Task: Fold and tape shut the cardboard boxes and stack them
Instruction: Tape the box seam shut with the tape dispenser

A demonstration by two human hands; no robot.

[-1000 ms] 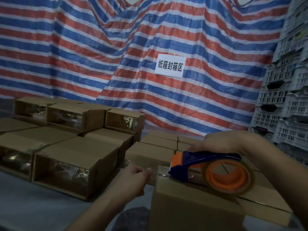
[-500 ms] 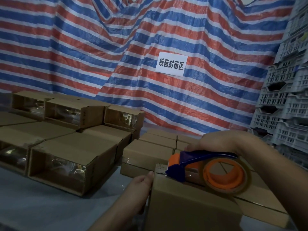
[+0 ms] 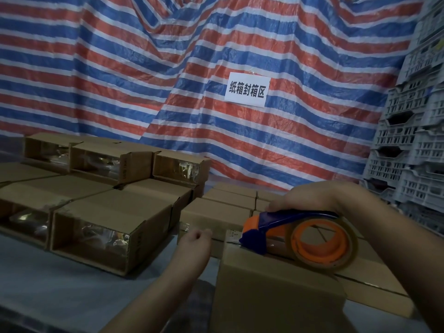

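Observation:
A closed cardboard box (image 3: 276, 289) lies in front of me with its top seam running away to the right. My right hand (image 3: 310, 199) grips a blue and orange tape dispenser (image 3: 262, 233) from above. The dispenser's nose presses on the box's top at its left end, and the roll of clear tape (image 3: 324, 246) stands behind it. My left hand (image 3: 195, 243) hovers just off the box's left end with its fingers curled. Nothing shows in its grip.
Several taped boxes (image 3: 110, 227) lie in rows on the grey surface to the left. Smaller closed boxes (image 3: 216, 212) sit behind my hands, and another box (image 3: 377, 292) lies to the right. Grey plastic crates (image 3: 413, 164) are stacked at the right. A striped tarp with a white sign (image 3: 247, 90) hangs behind.
My left hand pinched the tape end, pressed against the box's left end, and has now come slightly away from it. The dispenser stays on the box's left end.

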